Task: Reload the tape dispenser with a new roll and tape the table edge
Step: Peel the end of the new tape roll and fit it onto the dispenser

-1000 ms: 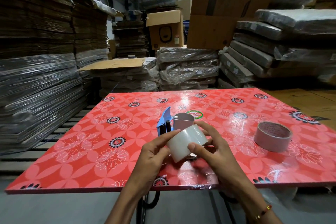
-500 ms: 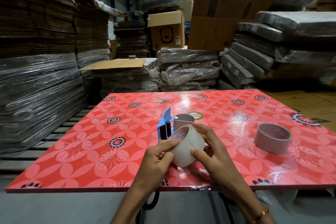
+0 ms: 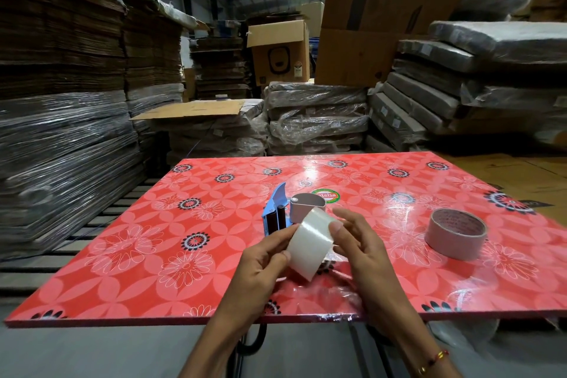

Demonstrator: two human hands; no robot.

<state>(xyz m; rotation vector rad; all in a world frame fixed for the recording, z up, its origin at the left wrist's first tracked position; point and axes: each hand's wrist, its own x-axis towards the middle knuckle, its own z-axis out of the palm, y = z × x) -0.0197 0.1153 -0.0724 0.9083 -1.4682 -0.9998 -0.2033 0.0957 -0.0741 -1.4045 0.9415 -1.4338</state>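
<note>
Now your left hand (image 3: 260,258) and right hand (image 3: 359,242) both pinch the clear plastic tape roll (image 3: 310,244) above the red flowered table (image 3: 153,255); probably you seek its loose end, so turn slowly; the blue tape dispenser (image 3: 277,212) waits just behind.

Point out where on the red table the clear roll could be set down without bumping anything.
The table's whole left half, left of the blue dispenser, is bare. So is the far strip behind the dispenser, and the gap between the right hand and the brown tape roll. The near middle is crowded: both hands, left too, grip the clear roll there.
</note>
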